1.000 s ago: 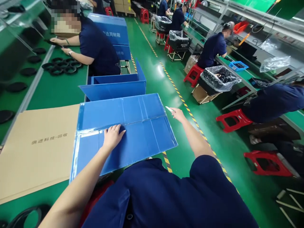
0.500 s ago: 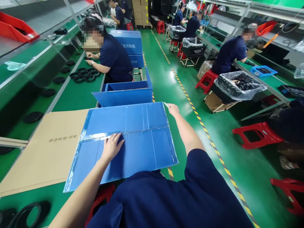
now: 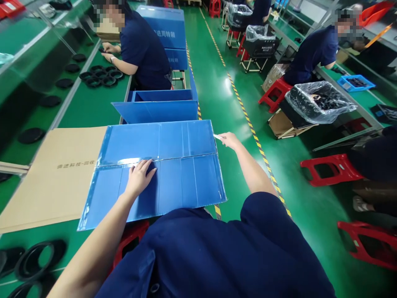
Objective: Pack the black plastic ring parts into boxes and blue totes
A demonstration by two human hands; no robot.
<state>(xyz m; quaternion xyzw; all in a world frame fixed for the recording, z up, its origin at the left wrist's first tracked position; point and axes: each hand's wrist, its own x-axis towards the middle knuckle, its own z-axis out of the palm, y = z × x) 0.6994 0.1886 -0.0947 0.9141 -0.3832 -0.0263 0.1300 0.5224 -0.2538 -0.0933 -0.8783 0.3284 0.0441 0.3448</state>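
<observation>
Left hand [image 3: 138, 177] flat, fingers spread, pressing the blue folded panel [image 3: 173, 182] at its centre seam, which runs left-right. Right hand [image 3: 228, 140] pinches a small white tool [image 3: 217, 137] at the seam's right end.

The small white strip [image 3: 218, 136] pinched in the right hand [image 3: 230, 140] is being brought in to the right edge of the flat blue plastic sheet [image 3: 173, 182]. One second ago the strip was being held a little way off that edge, out over the green floor; now its tip is being held right at the edge, near the line where the two halves of the sheet meet. The right arm is being kept stretched out, but closer to the sheet than before. The left hand [image 3: 138, 177] is being slid a tiny bit up, so its fingertips are now being pressed right at that middle line.
</observation>
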